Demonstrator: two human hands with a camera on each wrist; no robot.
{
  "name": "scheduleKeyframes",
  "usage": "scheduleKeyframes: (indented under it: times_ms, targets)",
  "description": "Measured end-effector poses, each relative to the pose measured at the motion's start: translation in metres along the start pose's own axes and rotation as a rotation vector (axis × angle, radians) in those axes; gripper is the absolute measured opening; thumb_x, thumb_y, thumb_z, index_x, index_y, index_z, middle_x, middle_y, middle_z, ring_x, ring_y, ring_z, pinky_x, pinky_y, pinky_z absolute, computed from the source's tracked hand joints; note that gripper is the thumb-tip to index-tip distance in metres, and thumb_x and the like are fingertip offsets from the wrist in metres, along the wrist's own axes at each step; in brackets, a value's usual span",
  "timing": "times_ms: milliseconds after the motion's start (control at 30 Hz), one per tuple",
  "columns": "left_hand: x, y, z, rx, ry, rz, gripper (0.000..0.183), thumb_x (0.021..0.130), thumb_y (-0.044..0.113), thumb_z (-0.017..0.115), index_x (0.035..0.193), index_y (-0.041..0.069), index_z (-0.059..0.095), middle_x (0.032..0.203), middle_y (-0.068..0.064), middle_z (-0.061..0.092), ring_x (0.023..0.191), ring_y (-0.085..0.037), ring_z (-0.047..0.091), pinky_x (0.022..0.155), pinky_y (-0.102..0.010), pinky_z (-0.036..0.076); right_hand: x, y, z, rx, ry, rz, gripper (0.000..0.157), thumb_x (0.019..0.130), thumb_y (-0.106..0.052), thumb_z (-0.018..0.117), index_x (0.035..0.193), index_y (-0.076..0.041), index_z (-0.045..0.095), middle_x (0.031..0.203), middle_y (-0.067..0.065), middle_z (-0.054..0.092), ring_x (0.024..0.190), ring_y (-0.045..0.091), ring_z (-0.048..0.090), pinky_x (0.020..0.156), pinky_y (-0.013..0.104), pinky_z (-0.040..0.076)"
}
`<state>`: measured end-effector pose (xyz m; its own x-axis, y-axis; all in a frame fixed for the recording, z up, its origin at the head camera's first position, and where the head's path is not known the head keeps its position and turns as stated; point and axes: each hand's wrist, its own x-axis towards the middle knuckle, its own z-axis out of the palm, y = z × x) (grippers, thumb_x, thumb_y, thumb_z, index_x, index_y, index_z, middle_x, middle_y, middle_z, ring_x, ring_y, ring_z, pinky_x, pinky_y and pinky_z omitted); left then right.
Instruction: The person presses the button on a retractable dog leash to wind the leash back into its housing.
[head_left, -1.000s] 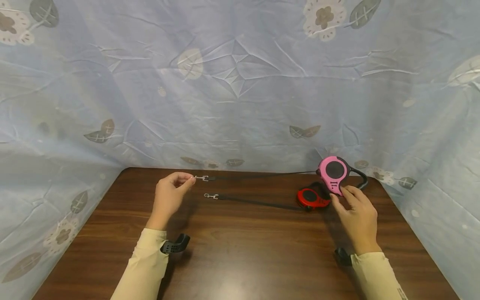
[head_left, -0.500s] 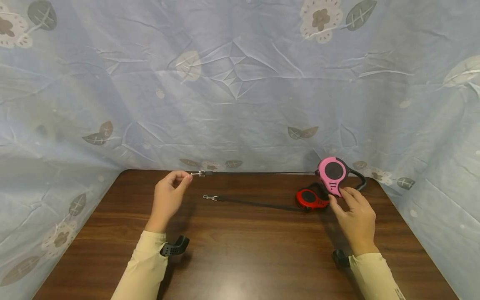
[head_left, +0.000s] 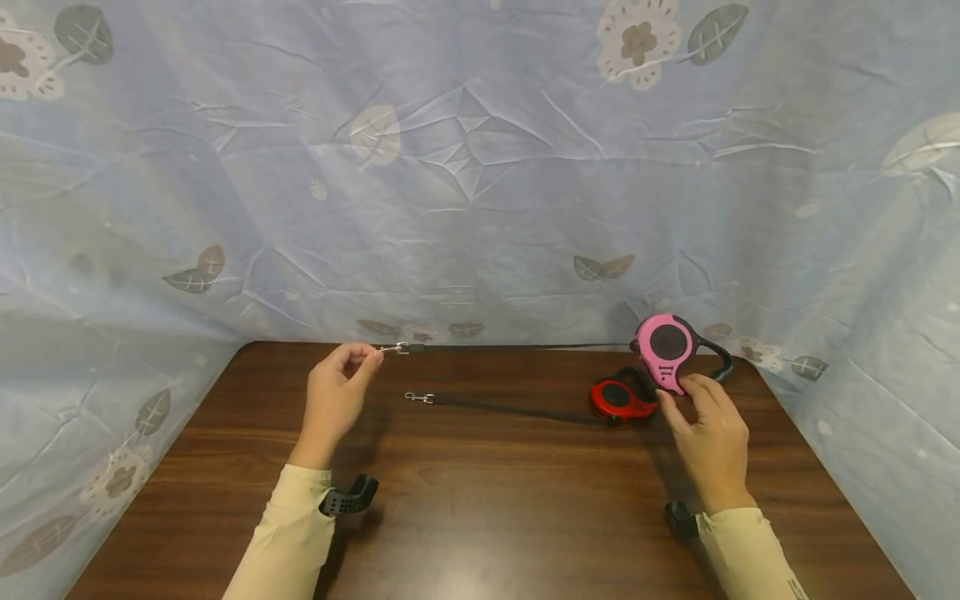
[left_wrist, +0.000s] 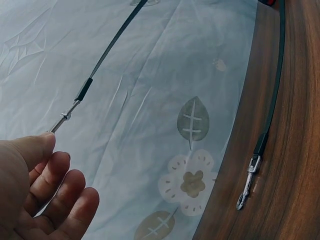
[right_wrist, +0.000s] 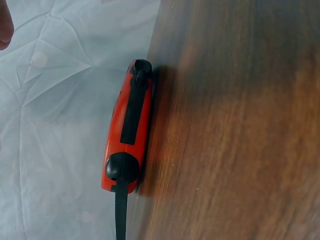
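My left hand (head_left: 337,398) pinches the metal snap hook (left_wrist: 61,120) of a pink retractable dog leash between thumb and forefinger, raised off the table. Its thin black strap (head_left: 525,346) runs taut to the pink leash case (head_left: 658,352), whose lower end my right hand (head_left: 712,437) holds with thumb and fingers. Below and behind the pink case, a red retractable leash (head_left: 613,398) lies on the table. The red leash's black strap (left_wrist: 275,100) stretches left and ends in a second snap hook (left_wrist: 248,182). In the right wrist view, only a fingertip (right_wrist: 4,25) shows.
The brown wooden table (head_left: 480,492) has its back edge against a pale blue patterned cloth (head_left: 480,208), which also hangs at both sides. A black wrist device (head_left: 351,494) sits on the left sleeve and another (head_left: 681,518) on the right.
The left hand's hook and the pink leash's strap rose slightly, and the strap looks straighter. The right hand keeps its hold on the pink case. The red leash stays put.
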<state>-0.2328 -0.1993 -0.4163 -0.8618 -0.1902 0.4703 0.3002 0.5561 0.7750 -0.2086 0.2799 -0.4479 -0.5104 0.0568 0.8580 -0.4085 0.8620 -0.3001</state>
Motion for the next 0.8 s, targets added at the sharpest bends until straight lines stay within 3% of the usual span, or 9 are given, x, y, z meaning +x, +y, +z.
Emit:
scheduleKeyframes:
  times_ms: [167, 433, 800]
  targets:
    - [-0.0002, -0.0007, -0.0007, -0.005, 0.003, -0.004, 0.024, 0.09, 0.039, 0.063, 0.093, 0.015, 0.066, 0.078, 0.002, 0.065, 0.065, -0.018, 0.056, 0.054, -0.024, 0.042, 0.0003, -0.0014, -0.0011, 0.006, 0.027, -0.031, 0.027, 0.075, -0.014, 0.076, 0.095, 0.004, 0.069, 0.096, 0.014, 0.066, 0.084, 0.033, 0.06, 0.083, 0.023, 0.041]
    - [0.0008, 0.0008, 0.0, -0.041, -0.017, -0.01, 0.02, 0.091, 0.033, 0.063, 0.091, 0.014, 0.066, 0.076, 0.0, 0.063, 0.065, -0.016, 0.055, 0.055, -0.023, 0.043, 0.001, -0.001, 0.0006, 0.052, 0.078, -0.005, 0.024, 0.074, -0.009, 0.076, 0.094, 0.002, 0.07, 0.094, 0.012, 0.064, 0.082, 0.029, 0.058, 0.086, 0.008, 0.035]
    - [0.0013, 0.0031, -0.0022, -0.062, -0.047, -0.003, 0.022, 0.092, 0.036, 0.062, 0.089, 0.014, 0.064, 0.075, -0.001, 0.062, 0.065, -0.02, 0.055, 0.054, -0.025, 0.042, 0.003, -0.0007, -0.0007, 0.077, 0.099, -0.012, 0.026, 0.074, -0.007, 0.076, 0.096, 0.004, 0.07, 0.095, 0.015, 0.064, 0.084, 0.031, 0.057, 0.088, 0.01, 0.036]
